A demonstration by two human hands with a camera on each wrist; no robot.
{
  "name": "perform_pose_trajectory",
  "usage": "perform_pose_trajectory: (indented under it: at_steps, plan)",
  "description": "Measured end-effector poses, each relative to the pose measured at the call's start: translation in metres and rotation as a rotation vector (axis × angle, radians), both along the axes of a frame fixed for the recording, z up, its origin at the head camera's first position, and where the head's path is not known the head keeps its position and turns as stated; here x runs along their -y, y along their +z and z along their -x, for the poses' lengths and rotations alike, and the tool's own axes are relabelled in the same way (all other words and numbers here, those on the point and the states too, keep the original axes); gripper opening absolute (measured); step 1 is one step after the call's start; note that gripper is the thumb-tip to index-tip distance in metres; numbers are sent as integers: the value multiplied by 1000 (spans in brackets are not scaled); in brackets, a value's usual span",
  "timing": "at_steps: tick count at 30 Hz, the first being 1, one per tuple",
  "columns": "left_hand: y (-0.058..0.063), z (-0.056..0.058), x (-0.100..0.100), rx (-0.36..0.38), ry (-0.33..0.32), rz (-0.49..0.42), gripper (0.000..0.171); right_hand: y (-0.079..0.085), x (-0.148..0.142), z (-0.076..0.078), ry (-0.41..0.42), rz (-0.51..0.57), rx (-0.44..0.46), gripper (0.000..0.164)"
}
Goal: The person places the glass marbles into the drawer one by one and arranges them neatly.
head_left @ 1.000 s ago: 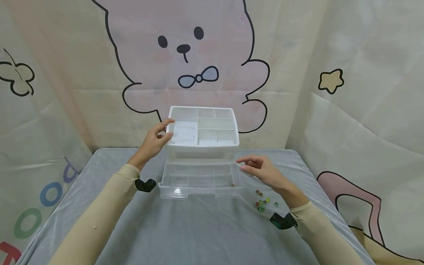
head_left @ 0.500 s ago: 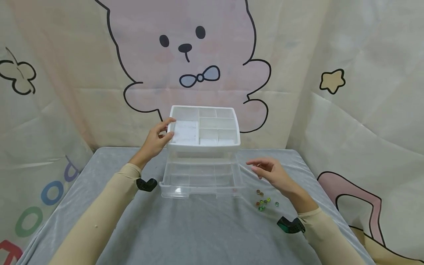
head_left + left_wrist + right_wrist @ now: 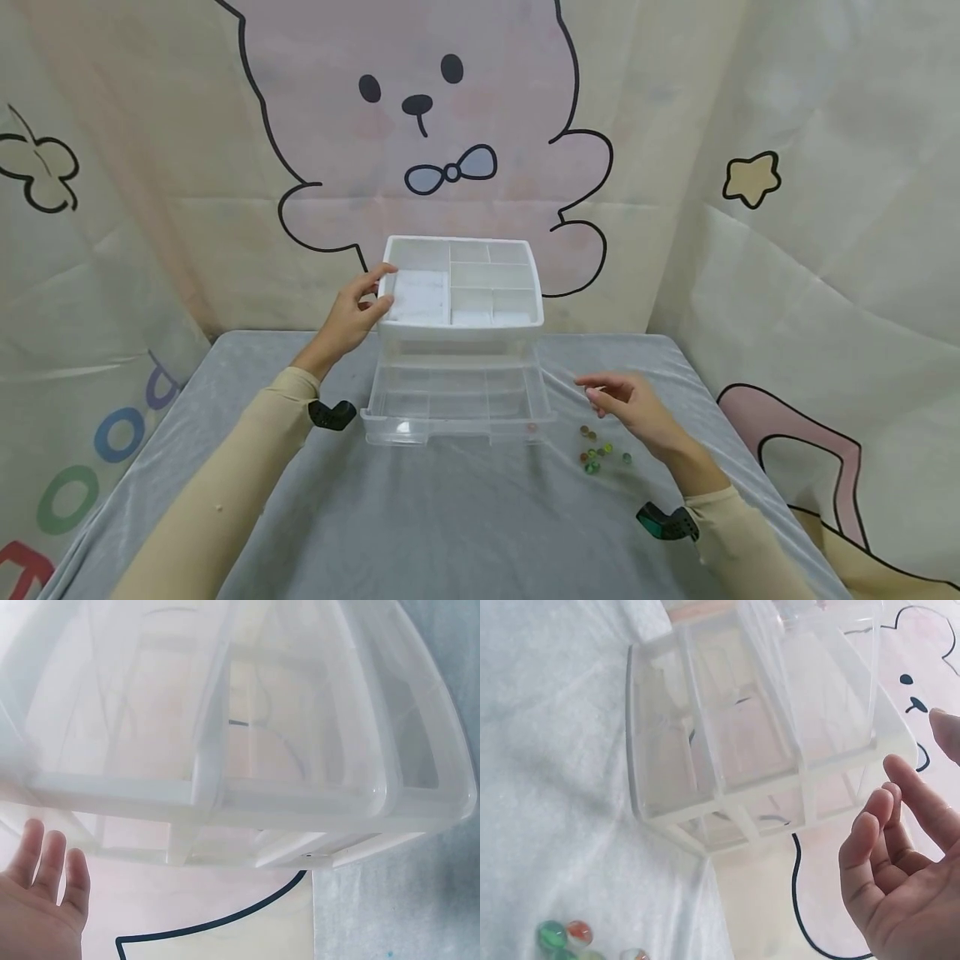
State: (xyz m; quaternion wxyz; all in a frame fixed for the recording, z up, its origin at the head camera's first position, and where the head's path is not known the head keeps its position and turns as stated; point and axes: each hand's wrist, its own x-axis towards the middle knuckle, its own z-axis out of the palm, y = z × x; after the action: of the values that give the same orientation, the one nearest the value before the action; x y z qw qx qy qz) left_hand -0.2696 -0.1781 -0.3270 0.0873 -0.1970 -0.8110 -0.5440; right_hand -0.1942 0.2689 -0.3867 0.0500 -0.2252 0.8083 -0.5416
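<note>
A white plastic storage box (image 3: 461,329) has a divided top tray and a clear drawer (image 3: 457,429) pulled out at its front. At the tray's left rim my left hand (image 3: 348,315) holds on, thumb and index fingertip over the edge. Three of its fingers (image 3: 51,855) lie along the box's side in the left wrist view. Right of the box my right hand (image 3: 633,410) hovers, fingers loosely bent, with nothing seen in it. Just below it lie several glass marbles (image 3: 592,450), green, yellow and reddish. A small reddish marble (image 3: 532,427) shows through the drawer's front right.
Grey cloth (image 3: 450,517) covers the table. Behind it hangs a backdrop (image 3: 495,100) with a cartoon bear, and printed fabric walls stand at both sides. The drawer is split into compartments by clear dividers.
My right hand has moved from the drawer's right side out to the right and down, toward the marbles. The reddish marble in the drawer now sits lower, near its front. My left hand stays put.
</note>
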Motion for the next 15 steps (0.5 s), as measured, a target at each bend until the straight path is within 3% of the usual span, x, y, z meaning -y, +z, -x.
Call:
perform_pose_trajectory:
  at_steps: [8, 15]
  plan:
    - [-21, 18, 8, -24, 7, 2, 51, -20, -16, -1, -18, -34, 19, 29]
    - [-22, 20, 9, -42, 6, 3, 51, -39, -38, 2, -9, -17, 101, 29]
